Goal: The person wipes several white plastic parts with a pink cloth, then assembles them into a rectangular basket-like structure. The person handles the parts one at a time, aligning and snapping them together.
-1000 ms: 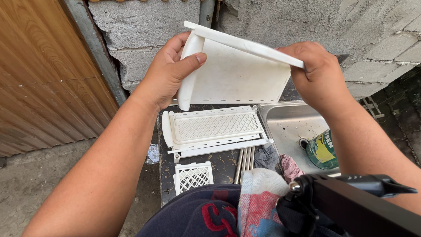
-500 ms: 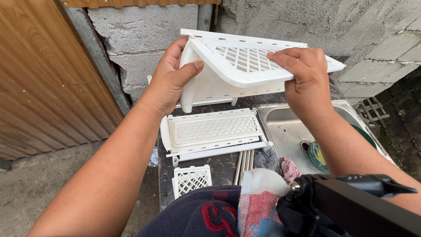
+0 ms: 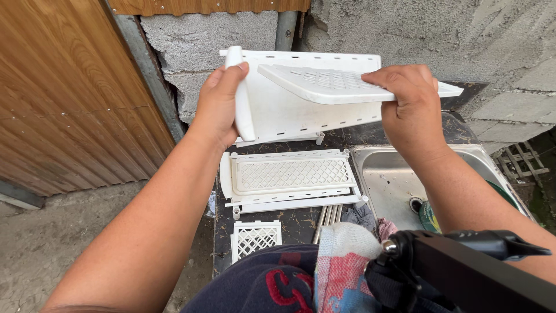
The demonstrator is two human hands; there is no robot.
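Both hands, left hand (image 3: pixel 219 107) and right hand (image 3: pixel 412 110), clasp a white plastic shelf panel (image 3: pixel 307 101) (tilted for inspection) above the desk (image 3: pixel 301 223).

No packages, labels, signs or screens show anywhere in this view.

Two white shelf trays (image 3: pixel 324 98) (image 3: pixel 289 177), one small lattice panel (image 3: pixel 256 239), one sink (image 3: pixel 394 179) (steel).
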